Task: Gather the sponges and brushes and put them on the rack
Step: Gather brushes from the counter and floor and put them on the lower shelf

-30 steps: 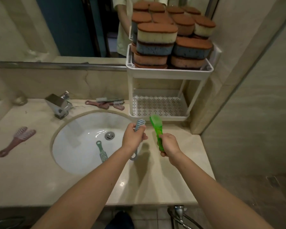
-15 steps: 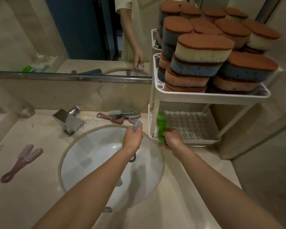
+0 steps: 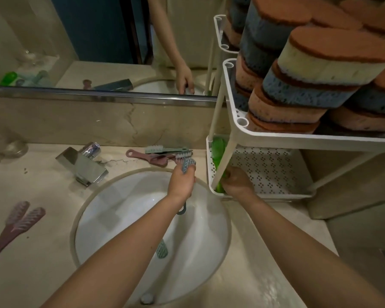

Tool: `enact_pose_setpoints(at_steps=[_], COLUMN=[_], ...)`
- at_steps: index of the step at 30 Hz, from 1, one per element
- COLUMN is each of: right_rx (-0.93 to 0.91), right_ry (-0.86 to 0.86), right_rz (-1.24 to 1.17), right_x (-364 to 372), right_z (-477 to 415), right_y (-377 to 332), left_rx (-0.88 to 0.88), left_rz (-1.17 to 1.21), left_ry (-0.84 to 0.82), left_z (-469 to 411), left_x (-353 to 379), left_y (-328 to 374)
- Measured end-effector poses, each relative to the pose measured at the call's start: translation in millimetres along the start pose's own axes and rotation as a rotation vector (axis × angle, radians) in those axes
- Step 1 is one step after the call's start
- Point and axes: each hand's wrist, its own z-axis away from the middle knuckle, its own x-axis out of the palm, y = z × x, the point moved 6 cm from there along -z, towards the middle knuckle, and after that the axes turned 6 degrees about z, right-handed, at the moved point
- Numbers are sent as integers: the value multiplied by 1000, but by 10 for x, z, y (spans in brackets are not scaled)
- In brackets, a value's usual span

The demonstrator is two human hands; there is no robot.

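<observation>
My right hand [image 3: 237, 182] grips a green brush [image 3: 218, 152] by its handle, and the brush lies along the left side of the lower shelf of the white rack [image 3: 276, 197]. My left hand [image 3: 181, 182] holds a blue-grey brush [image 3: 187, 165] upright over the back rim of the sink [image 3: 209, 252]. Several sponges [image 3: 309, 70] are stacked on the rack's top shelf. Another blue-grey brush [image 3: 162, 250] lies in the sink bowl. Behind the sink rest a teal brush [image 3: 165, 149] and a pink brush [image 3: 151, 157]. A pink double-headed brush [image 3: 13, 225] lies at the counter's left.
A chrome faucet [image 3: 82, 165] stands at the sink's back left. A mirror [image 3: 98, 41] runs along the wall, above a metal ledge. The rack's front-left post [image 3: 223, 161] crosses in front of the green brush. The counter's right end meets a tiled wall.
My right hand moved forward and brought the green brush down onto the rack's lower shelf. My left hand carried the blue-grey brush forward toward the back of the sink. My head moved closer.
</observation>
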Motion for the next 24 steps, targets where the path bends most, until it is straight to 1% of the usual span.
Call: enact_pose_setpoints(at_steps=[4, 6, 13, 17, 18, 19, 23, 24], right_rx=[-22, -13, -56, -133, -132, -115, 18, 46], right_ry=[-13, 14, 180, 277, 272, 232, -116, -169], right_rz=[138, 134, -123, -222, -250, -284, -469, -512], right_x=[43, 6, -209, -398, -437, -457, -416, -434], right_z=[58, 119, 510, 754, 808, 849, 1029, 1085], right_y=[-6, 10, 90, 190, 230, 273, 446, 492], left_rx=[-29, -38, -151, -137, -131, -127, -63, -25], left_rz=[-19, -9, -18, 15, 19, 24, 51, 38], left_ry=[-21, -46, -187, -204, -196, -189, -209, -206], left_z=[84, 170, 569, 769, 815, 871, 1098, 1129], left_x=[-3, -7, 144, 303, 349, 408, 794, 901], left_y=[-48, -34, -132, -185, -190, -194, -138, -92])
